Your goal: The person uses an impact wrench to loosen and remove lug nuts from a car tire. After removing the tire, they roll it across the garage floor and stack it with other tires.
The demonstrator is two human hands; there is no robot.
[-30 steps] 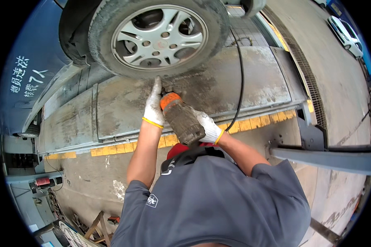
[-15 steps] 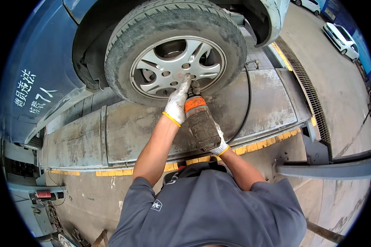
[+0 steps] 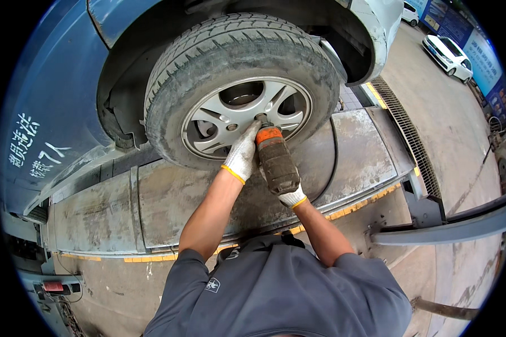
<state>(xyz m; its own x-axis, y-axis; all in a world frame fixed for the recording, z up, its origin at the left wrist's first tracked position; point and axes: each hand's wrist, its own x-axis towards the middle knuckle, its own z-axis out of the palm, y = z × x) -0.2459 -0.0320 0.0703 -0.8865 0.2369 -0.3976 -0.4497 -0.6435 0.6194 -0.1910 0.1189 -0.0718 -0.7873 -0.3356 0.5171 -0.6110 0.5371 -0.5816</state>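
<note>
A dusty impact wrench (image 3: pixel 279 165) with an orange band points away from me at a silver alloy wheel (image 3: pixel 213 105) with a worn black tyre (image 3: pixel 177 112). Its socket (image 3: pixel 262 118) meets the wheel near the hub, at a lug nut position. My left hand (image 3: pixel 243 154), in a white knitted glove with a yellow cuff, is closed against the wrench's front end; its fingers are partly hidden. Under the wrench's rear, my right hand (image 3: pixel 293 197), gloved alike, grips it from below. The tool body hides most of those fingers and the handle.
The wheel sits in the arch of a blue vehicle (image 3: pixel 56 101). Below runs a worn metal lift platform (image 3: pixel 95 216) with yellow edging. A black hose (image 3: pixel 336 163) trails right of the wrench. A grey lift arm (image 3: pixel 444 227) juts in at right; a white car (image 3: pixel 448 56) stands far off.
The wrench has come forward to the wheel, its socket now against the hub area. My left hand's extended finger or thumb has drawn back toward the tool. The view has shifted.
</note>
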